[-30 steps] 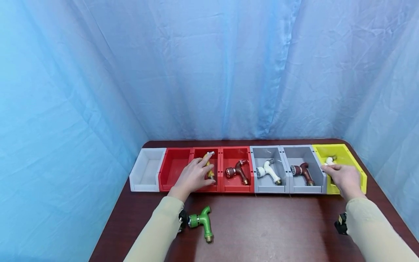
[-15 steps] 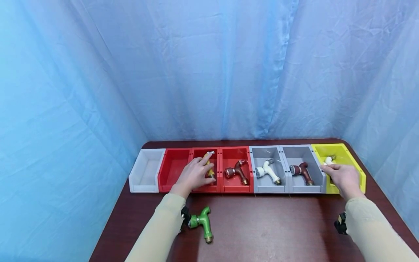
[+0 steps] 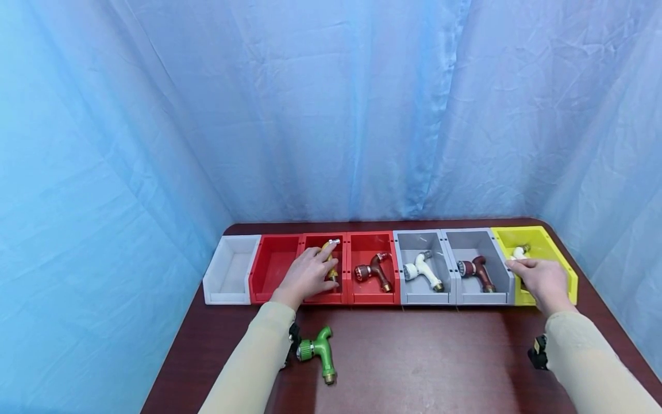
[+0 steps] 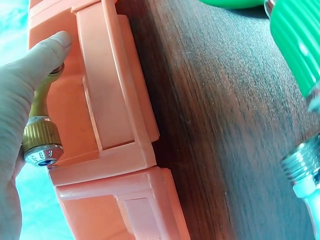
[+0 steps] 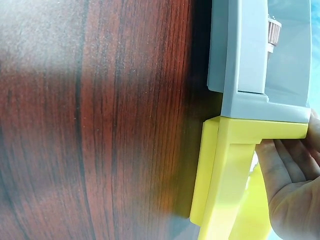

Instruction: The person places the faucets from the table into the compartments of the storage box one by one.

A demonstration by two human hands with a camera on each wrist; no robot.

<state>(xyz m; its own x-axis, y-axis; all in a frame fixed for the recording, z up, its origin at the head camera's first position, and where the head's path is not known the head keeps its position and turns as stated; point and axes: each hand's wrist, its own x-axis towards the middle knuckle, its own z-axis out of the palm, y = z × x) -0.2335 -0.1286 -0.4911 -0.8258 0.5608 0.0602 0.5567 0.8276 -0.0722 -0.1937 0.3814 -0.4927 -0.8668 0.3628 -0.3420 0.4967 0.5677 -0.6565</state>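
In the head view, my left hand (image 3: 306,276) reaches into a red bin (image 3: 357,233) and holds a yellow faucet (image 3: 332,267). The left wrist view shows the thumb at one end of this faucet (image 4: 41,115), its ribbed brass-coloured knob uncovered; the other fingers are hidden. At the far right my right hand (image 3: 545,282) pinches the left wall of the yellow bin (image 3: 561,253), fingers on its inner side in the right wrist view. A white faucet (image 3: 519,253) lies in that bin, partly covered by the hand. On the table, beside my left wrist, lies a green faucet (image 3: 323,352).
The bins form one row along the back of the dark wooden table (image 3: 414,356). Brown faucets (image 3: 380,270) and a white one (image 3: 425,271) lie in the bins between my hands. A white bin (image 3: 230,270) ends the row at left. Blue curtains (image 3: 331,115) hang behind.
My left wrist has shifted slightly to the right while the fingers stay at the yellow faucet. The right hand stays at the yellow bin's wall.
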